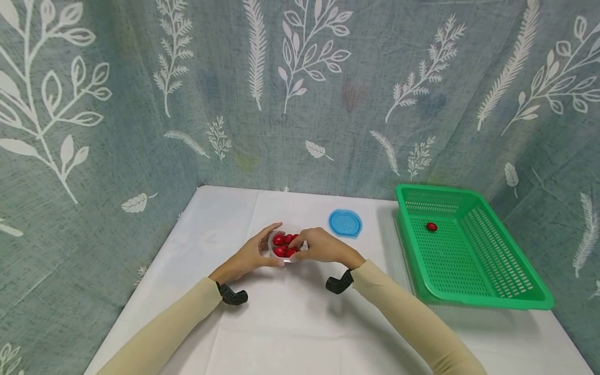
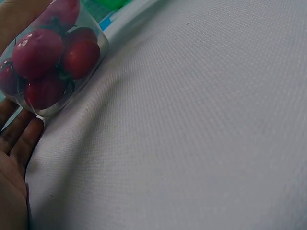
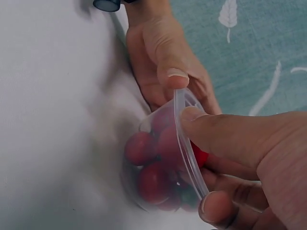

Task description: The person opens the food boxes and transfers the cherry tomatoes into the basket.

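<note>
A clear plastic tub (image 3: pixel 139 125) holds several red cherry tomatoes (image 1: pixel 279 251). My left hand (image 1: pixel 250 255) grips the tub from the left; its thumb lies on the near side and its fingers on the far side. Above the opening, my right hand (image 1: pixel 323 246) reaches in from the right with curled fingers. In the right wrist view, a bright red tomato (image 3: pixel 199 155) shows between the right thumb and fingers, partly hidden by the rim. Through the tub wall in the left wrist view, tomatoes (image 2: pixel 38 52) with green stems are visible.
A blue round lid (image 1: pixel 345 223) lies on the white-covered table (image 1: pixel 286 328) behind and right of the tub. Farther right stands a green plastic basket (image 1: pixel 473 299) with one red tomato (image 1: pixel 432 227) inside. Patterned grey-green cloth (image 1: pixel 300 146) borders the table.
</note>
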The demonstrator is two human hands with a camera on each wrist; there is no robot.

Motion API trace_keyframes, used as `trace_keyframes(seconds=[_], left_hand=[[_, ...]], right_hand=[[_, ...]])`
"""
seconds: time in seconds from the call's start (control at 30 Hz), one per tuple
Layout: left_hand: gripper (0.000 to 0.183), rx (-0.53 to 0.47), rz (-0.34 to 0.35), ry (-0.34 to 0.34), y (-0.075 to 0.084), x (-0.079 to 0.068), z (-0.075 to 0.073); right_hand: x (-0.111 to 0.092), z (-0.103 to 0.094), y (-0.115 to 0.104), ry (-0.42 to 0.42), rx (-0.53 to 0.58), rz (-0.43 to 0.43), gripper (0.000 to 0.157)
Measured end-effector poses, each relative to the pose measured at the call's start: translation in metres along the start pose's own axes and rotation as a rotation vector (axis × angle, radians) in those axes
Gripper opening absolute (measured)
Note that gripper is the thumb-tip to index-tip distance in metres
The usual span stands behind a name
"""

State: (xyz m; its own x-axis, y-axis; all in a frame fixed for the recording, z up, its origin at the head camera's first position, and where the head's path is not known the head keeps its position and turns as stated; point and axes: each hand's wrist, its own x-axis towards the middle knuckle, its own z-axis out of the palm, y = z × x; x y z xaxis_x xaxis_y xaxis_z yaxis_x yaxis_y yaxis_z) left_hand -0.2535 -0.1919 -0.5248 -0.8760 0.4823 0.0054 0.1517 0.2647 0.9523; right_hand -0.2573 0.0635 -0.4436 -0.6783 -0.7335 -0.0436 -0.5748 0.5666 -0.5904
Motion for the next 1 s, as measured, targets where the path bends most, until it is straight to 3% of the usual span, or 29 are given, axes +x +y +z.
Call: trace_keyframes(seconds=[0.27, 1.0], left_hand=[[0.105, -0.016, -0.031, 0.0, 0.0001, -0.0027, 0.0002], [0.107, -0.025, -0.001, -0.002, 0.001, -0.0012, 0.0005]], right_hand=[[0.0015, 0.0007, 0.0036, 0.019, 0.029, 0.004, 0.026], [-0.0045, 0.0018, 0.0099, 0.131, 0.065, -0.007, 0.031]])
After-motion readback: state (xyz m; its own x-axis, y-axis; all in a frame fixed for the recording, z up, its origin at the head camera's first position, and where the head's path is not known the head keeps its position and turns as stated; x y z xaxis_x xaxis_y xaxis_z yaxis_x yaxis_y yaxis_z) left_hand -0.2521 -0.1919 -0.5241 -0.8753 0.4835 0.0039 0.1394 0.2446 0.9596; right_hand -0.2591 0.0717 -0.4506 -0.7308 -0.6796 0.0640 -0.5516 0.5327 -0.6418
